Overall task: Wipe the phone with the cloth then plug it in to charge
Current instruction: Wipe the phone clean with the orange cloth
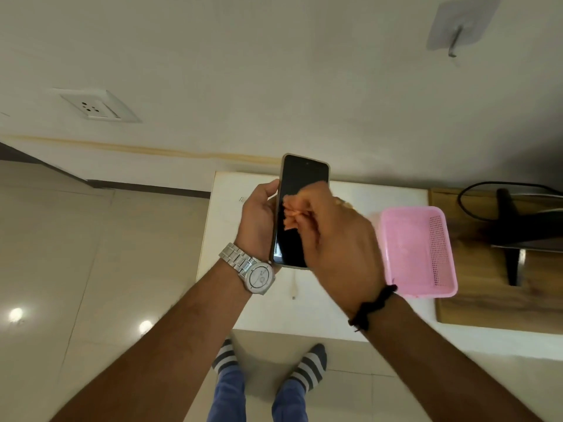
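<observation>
Over the white table (pixel 335 312), the left hand (pixel 259 220) is holding the phone (pixel 300 208) up w/ its dark screen facing the person. The right hand (pixel 335 236) is pinching a small orange cloth (pixel 291 214) & pressing it on the screen. A pink basket (pixel 417 254) is sitting on the table, just beside the right hand.

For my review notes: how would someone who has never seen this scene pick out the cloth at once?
Start at the white table by the wall, then the dark phone held upright above it in the left hand. The cloth is the small orange wad pinched in the right hand against the screen, the only orange thing there.
</observation>
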A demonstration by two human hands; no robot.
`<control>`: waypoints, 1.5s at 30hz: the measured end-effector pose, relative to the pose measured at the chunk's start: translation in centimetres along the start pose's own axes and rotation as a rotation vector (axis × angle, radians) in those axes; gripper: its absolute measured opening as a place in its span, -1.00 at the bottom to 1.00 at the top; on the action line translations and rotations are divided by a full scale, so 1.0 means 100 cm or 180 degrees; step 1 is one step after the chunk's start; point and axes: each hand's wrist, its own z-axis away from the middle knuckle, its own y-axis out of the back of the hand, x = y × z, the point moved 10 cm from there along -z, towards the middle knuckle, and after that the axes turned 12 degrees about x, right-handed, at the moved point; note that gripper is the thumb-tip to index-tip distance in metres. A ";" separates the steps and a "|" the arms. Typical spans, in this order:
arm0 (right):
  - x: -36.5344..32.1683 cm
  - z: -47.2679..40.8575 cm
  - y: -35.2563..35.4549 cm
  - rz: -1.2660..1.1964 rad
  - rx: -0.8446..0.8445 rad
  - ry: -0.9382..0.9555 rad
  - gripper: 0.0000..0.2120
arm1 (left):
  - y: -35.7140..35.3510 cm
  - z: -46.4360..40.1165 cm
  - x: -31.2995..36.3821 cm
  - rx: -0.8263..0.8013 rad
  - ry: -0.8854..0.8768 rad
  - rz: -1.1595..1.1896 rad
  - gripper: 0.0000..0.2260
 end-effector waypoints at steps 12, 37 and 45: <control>-0.039 0.030 -0.003 -0.0256 0.0243 0.0512 -0.78 | -0.004 0.007 0.008 -0.0232 -0.0177 0.0069 -0.41; 0.034 -0.019 0.017 0.0301 0.0204 -0.0127 -0.90 | -0.015 0.021 -0.023 -0.0301 0.0159 -0.0009 -0.54; 0.006 -0.012 0.004 0.0209 0.0097 0.0113 -0.89 | 0.001 0.015 -0.030 0.0034 0.0125 0.0077 -0.67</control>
